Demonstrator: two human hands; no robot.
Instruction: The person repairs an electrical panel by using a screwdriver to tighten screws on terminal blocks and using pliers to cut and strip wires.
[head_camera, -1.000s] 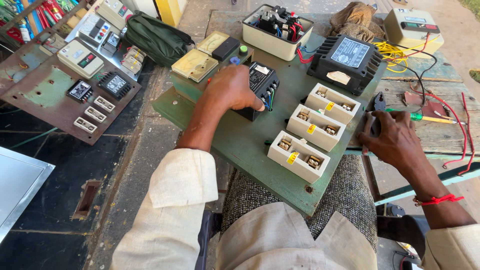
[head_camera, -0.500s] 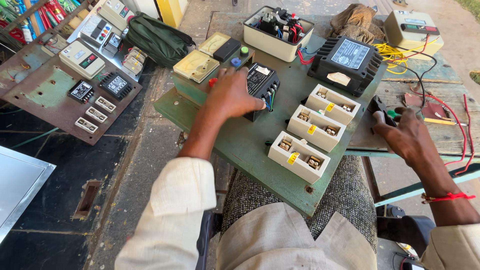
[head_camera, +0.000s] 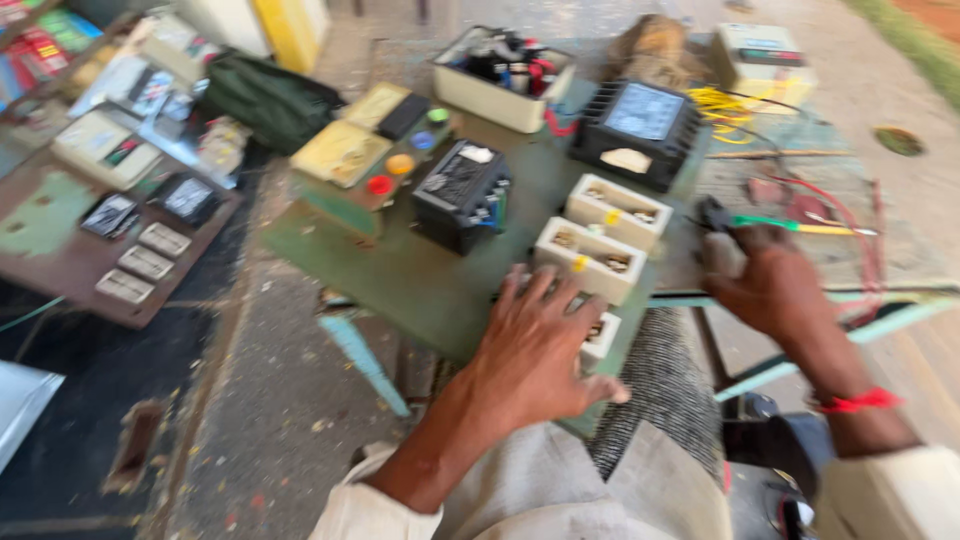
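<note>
daylight, bright | soft shadows | heavy motion blur throughout | top right overexposed

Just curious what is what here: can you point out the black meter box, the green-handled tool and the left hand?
black meter box (head_camera: 462, 190), head view, top face
green-handled tool (head_camera: 770, 223), head view, green handle
left hand (head_camera: 537, 345), head view, back of hand

Setting: open-air electrical repair workshop, paved ground.
Work surface: green panel board (head_camera: 400, 285) carrying cream fuse blocks (head_camera: 590, 258) and a black breaker unit (head_camera: 460, 195).
Spares: tray of parts (head_camera: 500, 75), meters on a brown board (head_camera: 60, 215).
Tools: green-handled screwdriver (head_camera: 790, 225), loose red and yellow wires (head_camera: 850, 215).
</note>
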